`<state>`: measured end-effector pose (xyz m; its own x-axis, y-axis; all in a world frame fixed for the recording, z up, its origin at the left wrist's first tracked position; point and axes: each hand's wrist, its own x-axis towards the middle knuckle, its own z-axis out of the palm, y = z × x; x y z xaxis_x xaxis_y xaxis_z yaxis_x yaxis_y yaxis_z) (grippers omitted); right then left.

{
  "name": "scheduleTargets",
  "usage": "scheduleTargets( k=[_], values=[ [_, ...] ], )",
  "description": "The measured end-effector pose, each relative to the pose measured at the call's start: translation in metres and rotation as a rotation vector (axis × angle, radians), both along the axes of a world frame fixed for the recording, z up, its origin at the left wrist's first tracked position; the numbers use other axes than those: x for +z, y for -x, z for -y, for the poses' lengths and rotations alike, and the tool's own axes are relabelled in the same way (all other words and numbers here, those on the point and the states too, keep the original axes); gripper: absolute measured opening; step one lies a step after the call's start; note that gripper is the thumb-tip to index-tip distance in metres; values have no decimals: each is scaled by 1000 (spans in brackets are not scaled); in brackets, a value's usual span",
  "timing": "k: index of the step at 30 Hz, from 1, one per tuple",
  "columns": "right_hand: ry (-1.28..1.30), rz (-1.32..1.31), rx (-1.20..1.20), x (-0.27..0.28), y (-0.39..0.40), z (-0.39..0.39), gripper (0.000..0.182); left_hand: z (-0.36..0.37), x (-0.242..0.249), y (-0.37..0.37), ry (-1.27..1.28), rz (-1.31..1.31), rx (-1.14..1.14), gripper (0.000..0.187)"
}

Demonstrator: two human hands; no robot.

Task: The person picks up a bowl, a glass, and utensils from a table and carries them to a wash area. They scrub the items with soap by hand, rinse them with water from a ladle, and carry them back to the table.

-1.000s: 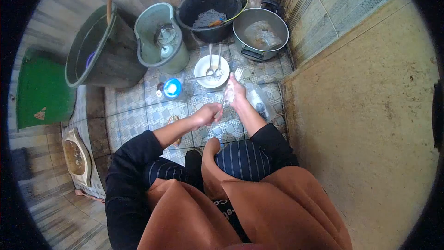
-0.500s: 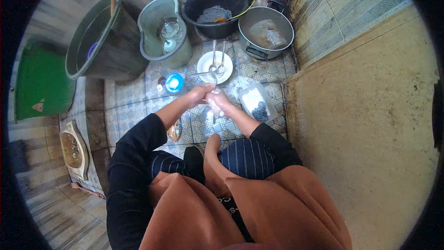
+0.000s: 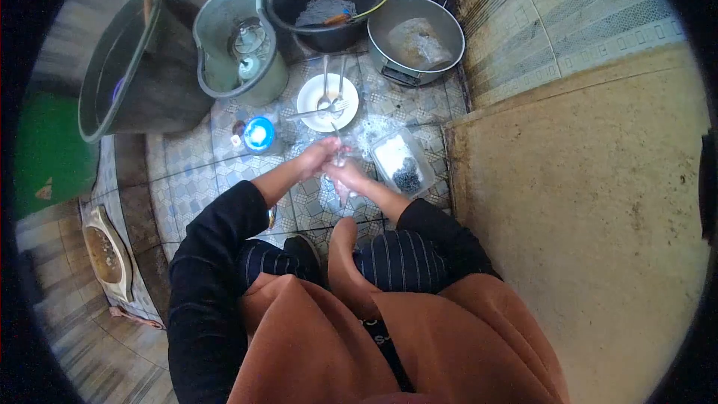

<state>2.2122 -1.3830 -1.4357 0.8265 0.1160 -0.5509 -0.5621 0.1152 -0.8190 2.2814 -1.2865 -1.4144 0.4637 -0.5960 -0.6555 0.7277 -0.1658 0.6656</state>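
My left hand and my right hand meet above the tiled floor, fingers wrapped round a slim metal utensil. One end points towards the plate and the other shows below my right hand; its exact kind is hidden by my fingers. White foam clings to my right hand. Just beyond them lies a white plate with spoons and a fork on it, some handles over the rim. To the right of my hands stands a clear plastic container holding something white and a dark scouring pad.
A blue-lidded tub stands left of the plate. Along the back are a tall grey bin, a grey-green bucket, a black basin and a metal pot. A low wall runs along the right.
Both hands have shifted slightly, still closed together round the utensil, with its lower end at a different angle. The whole view has moved, so the floor items appear further left.
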Motion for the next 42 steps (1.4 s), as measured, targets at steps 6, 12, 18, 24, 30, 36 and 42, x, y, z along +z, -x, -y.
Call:
scheduleTargets(
  k=[6,12,18,24,30,36,42],
  values=[
    [300,356,173,-24,11,1,31,-7,-19,-12,-313,-87,144,23],
    [772,273,631,-23,19,43,52,-24,-81,-2,-634,407,49,31],
    [602,79,191,-5,24,76,58,3,-43,-17,-894,914,-377,20],
    [172,274,-338,-22,23,76,32,3,-27,-72,-1101,1657,-440,19],
    [-205,140,-657,11,14,76,25,-1,-32,-64,-1017,1331,-673,19],
    [270,471,-744,39,-17,63,13,5,59,-33,-633,663,-643,20],
    [1025,869,-486,73,-54,38,10,5,92,6,-495,908,-494,16]
  ],
)
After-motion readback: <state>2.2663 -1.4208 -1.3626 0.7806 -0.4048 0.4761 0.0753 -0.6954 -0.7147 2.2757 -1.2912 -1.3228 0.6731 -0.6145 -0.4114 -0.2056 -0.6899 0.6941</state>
